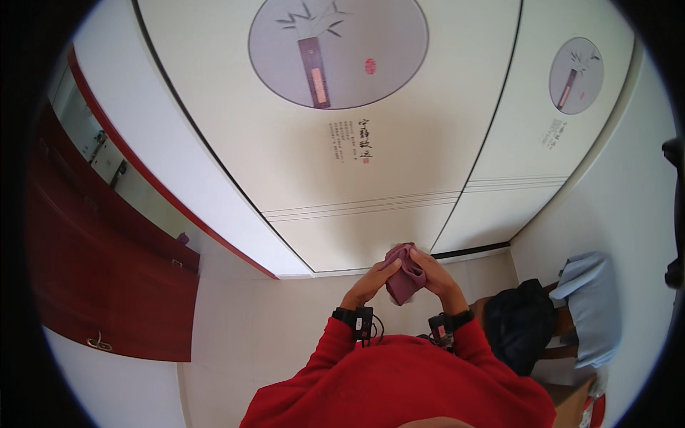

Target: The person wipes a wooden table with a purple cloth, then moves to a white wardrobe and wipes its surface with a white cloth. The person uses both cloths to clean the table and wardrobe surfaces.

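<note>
A mauve cloth (404, 283), folded into a small bundle, is held up in front of my red top. My left hand (368, 283) grips its left side, with the thumb lying across the front. On the other side, my right hand (436, 277) pinches the cloth near its upper right edge. Loose folds show between the two thumbs, while most fingers are hidden behind the fabric. Each wrist wears a black strap with a small dark device on it.
Tall cream wardrobe doors (399, 171) stand ahead. At left, a dark red door (121, 278) is swung open beside a doorway. To the right, a chair carries a black garment (519, 321) and a light blue cloth (596, 307); a cardboard box (569, 399) sits nearer.
</note>
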`<state>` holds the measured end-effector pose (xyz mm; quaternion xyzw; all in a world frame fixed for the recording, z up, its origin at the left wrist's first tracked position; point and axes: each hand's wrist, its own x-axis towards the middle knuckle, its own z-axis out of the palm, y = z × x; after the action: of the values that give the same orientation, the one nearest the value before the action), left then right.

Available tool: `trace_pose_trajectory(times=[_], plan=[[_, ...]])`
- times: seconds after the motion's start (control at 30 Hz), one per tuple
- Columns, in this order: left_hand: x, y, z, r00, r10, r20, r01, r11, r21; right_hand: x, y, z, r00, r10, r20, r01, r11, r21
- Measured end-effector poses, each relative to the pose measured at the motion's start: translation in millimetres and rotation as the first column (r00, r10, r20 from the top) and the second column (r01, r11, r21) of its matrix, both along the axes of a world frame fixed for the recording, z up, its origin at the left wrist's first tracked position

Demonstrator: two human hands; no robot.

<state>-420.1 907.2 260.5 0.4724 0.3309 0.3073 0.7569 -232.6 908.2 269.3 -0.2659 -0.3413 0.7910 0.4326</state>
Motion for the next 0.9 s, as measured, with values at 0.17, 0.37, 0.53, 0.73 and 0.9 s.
trace_pose_trajectory(times=[0.17, 0.37, 0.53, 0.73, 0.9], plan=[[-24.2, 15.1, -10.7, 0.959, 0.282, 0.033, -0.274, 0.950, -0.152, -2.6, 28.6, -31.5, 0.999, -0.043, 0.021, 0.044, 0.998, -0.033], [-46.8, 23.5, -33.7, 0.720, 0.686, -0.105, -0.694, 0.715, -0.085, 0.9, 42.9, -45.8, 0.822, -0.248, 0.513, 0.279, 0.960, 0.019], [-54.8, 16.1, -38.4, 0.603, 0.784, -0.148, -0.793, 0.570, -0.214, -19.2, 51.7, -39.5, 0.848, 0.009, 0.531, -0.067, 0.994, 0.090], [-47.6, 18.4, -18.8, 0.581, 0.747, 0.324, -0.689, 0.663, -0.293, -15.0, 56.9, -65.1, 0.804, 0.182, 0.565, -0.202, 0.979, -0.028], [-42.5, 19.7, 6.6, 0.585, 0.600, 0.547, -0.538, 0.791, -0.292, -2.9, 65.1, -74.4, 0.968, 0.080, 0.239, -0.028, 0.976, -0.214]])
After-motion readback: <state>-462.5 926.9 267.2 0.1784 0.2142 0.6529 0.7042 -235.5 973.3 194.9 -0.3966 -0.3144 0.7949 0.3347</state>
